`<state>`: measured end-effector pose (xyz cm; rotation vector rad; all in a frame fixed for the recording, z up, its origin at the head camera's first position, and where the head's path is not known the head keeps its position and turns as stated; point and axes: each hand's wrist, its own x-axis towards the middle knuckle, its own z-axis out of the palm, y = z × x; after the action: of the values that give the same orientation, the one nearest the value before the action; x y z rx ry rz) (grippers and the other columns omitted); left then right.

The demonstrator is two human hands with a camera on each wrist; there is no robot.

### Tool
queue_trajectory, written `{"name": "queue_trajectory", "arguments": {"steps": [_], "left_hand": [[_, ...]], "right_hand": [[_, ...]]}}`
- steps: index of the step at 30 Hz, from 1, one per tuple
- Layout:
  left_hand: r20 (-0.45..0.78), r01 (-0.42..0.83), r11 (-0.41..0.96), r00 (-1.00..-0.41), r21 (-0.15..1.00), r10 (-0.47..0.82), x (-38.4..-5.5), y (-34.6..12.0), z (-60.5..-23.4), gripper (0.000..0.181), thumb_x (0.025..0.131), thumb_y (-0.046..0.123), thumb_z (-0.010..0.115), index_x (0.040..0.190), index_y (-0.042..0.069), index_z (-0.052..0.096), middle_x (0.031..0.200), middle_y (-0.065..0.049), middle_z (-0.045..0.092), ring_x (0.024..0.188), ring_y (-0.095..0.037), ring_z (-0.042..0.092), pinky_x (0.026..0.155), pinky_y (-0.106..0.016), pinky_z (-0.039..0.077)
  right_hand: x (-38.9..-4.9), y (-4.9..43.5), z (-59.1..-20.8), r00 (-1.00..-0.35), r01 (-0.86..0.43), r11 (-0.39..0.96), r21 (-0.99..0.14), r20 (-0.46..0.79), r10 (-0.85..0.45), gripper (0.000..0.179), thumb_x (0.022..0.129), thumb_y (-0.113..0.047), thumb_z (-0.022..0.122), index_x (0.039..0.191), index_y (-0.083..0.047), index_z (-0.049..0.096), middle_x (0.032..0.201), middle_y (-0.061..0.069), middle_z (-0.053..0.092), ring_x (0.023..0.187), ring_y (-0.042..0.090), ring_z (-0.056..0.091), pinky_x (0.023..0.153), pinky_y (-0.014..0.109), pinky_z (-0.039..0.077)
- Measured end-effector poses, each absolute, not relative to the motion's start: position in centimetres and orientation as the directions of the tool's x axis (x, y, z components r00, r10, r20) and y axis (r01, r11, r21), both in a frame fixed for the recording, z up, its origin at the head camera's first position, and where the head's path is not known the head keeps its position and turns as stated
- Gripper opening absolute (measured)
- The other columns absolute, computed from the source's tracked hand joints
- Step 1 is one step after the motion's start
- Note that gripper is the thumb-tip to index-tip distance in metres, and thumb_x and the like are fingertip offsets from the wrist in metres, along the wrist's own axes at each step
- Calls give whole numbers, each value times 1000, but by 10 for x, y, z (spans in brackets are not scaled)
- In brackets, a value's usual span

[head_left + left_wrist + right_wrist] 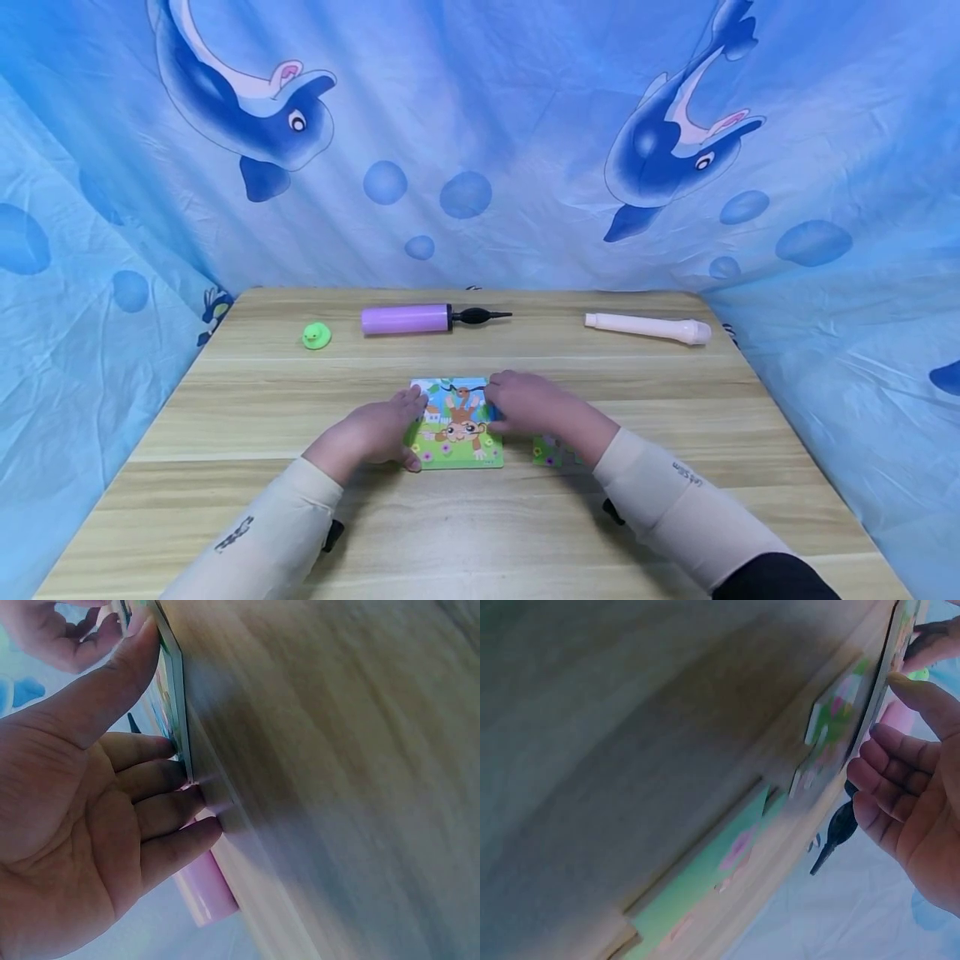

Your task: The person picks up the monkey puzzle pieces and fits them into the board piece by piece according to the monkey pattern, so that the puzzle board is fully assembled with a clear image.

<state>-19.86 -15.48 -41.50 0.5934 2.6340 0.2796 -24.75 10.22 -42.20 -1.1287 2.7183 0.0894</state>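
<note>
A flat picture puzzle (450,452) with a cartoon monkey on grass lies on the wooden table, between both hands in the head view. My left hand (386,427) is at its left side, thumb near the lower corner and fingers at the upper part. The left wrist view shows those fingers (176,838) fairly straight, tips along the board's edge. At the upper right side, my right hand (528,404) touches the puzzle with loosely bent fingers. Loose puzzle pieces (547,451) with flowers lie right of the board, partly hidden under my right forearm; the right wrist view shows several pieces (727,851).
Along the back of the table lie a green toy duck (317,336), a purple hand pump (407,320) with a black nozzle, and a white stick-shaped object (647,327) with a wider end. A blue dolphin-print curtain (525,125) hangs behind and beside the table.
</note>
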Motion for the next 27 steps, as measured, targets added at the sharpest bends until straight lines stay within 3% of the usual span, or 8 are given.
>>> {"name": "queue_trajectory", "arguments": {"steps": [5,8,13,17,27], "left_hand": [[-359,359,888,-819,286,447,-198,-154,-416,105,73,40,83,153,0,27,162,-18,18,149,-37,20,119,-52,26],[-359,359,889,-819,286,447,-198,-153,-415,105,73,40,83,153,-1,28,162,-19,18,149,-37,20,118,-52,27],[-361,362,890,-819,277,445,-197,-154,-414,105,73,39,83,152,-2,28,162,-20,18,148,-38,21,118,-53,27],[-365,355,890,-819,286,443,-196,-154,-412,105,73,38,83,152,-2,28,162,-21,18,148,-39,20,119,-53,26],[-370,352,891,-817,288,443,-198,-154,-412,104,74,39,83,153,-1,27,162,-20,17,149,-37,19,119,-52,25]], "right_hand": [[-243,102,-421,-681,-720,694,-4,-185,-708,45,90,-52,64,116,-16,64,104,-4,59,92,11,53,84,30,53],[-236,104,-420,-632,-772,636,29,-144,-761,47,93,-49,62,127,-17,62,118,0,60,105,14,56,94,32,52],[-222,105,-419,-522,-853,515,87,-113,-846,42,95,-45,59,130,-21,62,125,3,59,111,17,57,103,35,49],[-217,105,-419,-517,-856,506,106,-114,-849,40,96,-44,60,130,-24,63,124,1,59,112,16,57,110,37,44],[-217,100,-420,-547,-836,530,141,-148,-824,38,96,-30,60,133,-23,60,124,1,58,109,17,57,90,34,54]]}}
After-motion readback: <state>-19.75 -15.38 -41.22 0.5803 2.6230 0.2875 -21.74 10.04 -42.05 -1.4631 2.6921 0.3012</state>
